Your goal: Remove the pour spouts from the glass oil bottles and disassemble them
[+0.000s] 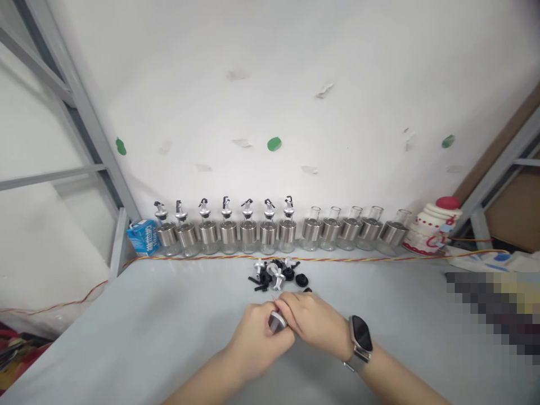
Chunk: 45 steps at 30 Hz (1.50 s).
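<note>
While seven oil bottles (228, 232) behind the parts pile (272, 270) are wearing pourers (247, 209) | five open bottles (352, 229) are standing | our left hand (253, 338) is clamping a silver fitting (277, 322) | right hand (315, 322) touching, grip hidden

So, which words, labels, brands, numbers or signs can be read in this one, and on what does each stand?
"维他奶", large white characters, slightly blurred: on the blue carton.
"Vita", beside them, the letters after it too blurred to be sure of: same carton.
White-and-blue item at right: any print is too blurred to read.
Watch screen: dark, nothing legible.
Bottles and loose parts: no lettering can be made out.
</note>
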### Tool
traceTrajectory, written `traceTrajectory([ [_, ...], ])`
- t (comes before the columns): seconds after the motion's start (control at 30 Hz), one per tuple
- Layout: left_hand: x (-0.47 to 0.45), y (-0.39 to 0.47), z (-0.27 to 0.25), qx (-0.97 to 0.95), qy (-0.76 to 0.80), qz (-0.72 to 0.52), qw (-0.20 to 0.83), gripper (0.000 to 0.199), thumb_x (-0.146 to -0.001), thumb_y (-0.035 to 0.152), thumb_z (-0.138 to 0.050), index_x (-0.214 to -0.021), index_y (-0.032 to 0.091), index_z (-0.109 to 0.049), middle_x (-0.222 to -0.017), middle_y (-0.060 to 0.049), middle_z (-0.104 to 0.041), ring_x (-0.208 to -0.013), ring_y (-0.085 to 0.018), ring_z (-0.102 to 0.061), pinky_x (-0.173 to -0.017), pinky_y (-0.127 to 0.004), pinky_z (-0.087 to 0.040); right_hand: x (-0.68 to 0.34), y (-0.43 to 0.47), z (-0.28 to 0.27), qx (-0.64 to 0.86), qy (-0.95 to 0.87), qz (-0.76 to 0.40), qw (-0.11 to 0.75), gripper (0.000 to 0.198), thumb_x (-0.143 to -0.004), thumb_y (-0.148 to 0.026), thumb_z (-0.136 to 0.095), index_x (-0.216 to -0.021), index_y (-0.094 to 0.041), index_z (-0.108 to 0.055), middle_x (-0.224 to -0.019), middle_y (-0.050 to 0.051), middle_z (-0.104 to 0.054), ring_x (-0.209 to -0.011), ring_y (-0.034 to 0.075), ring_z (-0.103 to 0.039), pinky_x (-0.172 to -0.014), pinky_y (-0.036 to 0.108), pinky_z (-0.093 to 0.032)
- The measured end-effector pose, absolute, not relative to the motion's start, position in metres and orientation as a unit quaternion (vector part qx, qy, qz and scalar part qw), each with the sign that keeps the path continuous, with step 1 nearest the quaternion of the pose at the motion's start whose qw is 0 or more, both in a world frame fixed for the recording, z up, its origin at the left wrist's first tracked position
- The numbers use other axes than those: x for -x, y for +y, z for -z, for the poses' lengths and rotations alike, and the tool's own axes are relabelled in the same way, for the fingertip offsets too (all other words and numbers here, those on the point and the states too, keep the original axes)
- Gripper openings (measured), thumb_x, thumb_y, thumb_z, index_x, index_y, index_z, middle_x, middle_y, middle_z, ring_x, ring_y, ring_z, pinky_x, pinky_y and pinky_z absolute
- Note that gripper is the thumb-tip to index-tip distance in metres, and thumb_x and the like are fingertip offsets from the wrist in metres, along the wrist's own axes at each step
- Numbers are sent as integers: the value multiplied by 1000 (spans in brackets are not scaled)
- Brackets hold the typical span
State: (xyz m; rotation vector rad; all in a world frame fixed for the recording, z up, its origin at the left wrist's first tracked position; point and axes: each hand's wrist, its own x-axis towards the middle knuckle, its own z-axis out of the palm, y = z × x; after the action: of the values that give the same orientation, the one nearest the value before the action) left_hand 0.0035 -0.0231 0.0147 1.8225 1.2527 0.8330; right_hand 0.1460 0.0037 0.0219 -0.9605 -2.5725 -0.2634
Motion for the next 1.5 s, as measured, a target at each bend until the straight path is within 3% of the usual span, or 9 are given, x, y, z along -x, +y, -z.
traceTrajectory([
  [0.47,-8,-27,-24,-698,490,-343,395,8,-62,18,-47,-57,18,-41,-45,7,-37,-40,-6,-35,-38,-17,-25,-147,3,-21,321,-907,114,249,36,-88,-13,-16,-75,-15,-50,-59,4,-59,-50,16,-55,-48,27,-36],
  [0.87,-6,-27,-28,-671,485,-333,450,4,-63,18,-44,-59,17,-45,-37,7,-42,-30,-9,-45,-30,-15,-32,-142,1,-25,385,-879,-64,275,40,-90,-25,-19,-66,-17,-49,-56,2,-56,-51,13,-52,-53,23,-35],
  [1.07,-6,-24,-36,-665,484,-318,472,14,-66,19,-42,-65,15,-55,-43,5,-49,-32,-9,-48,-30,-16,-36,-136,1,-33,457,-803,-250,291,42,-87,-44,-31,-56,-18,-42,-45,-4,-48,-47,8,-48,-50,18,-34],
  [1.23,-6,-20,-30,-630,467,-306,540,19,-65,20,-40,-63,14,-58,-33,6,-43,-25,-9,-43,-23,-16,-32,-138,4,-39,451,-787,-335,256,43,-85,-47,-31,-56,-18,-42,-41,-4,-49,-43,8,-50,-48,16,-36],
  [1.33,-7,-20,-26,-592,451,-299,598,22,-62,18,-38,-63,13,-58,-31,7,-42,-21,-9,-38,-20,-17,-30,-145,5,-41,422,-818,-329,212,43,-88,-41,-26,-57,-18,-43,-37,-5,-47,-40,8,-50,-50,17,-38],
  [1.5,-11,-21,-24,-574,447,-315,610,18,-55,14,-36,-41,14,-46,-28,5,-41,-20,-8,-38,-20,-16,-30,-151,4,-43,412,-868,-200,193,39,-89,-30,-25,-58,-18,-45,-42,-3,-49,-41,9,-48,-51,18,-36],
])
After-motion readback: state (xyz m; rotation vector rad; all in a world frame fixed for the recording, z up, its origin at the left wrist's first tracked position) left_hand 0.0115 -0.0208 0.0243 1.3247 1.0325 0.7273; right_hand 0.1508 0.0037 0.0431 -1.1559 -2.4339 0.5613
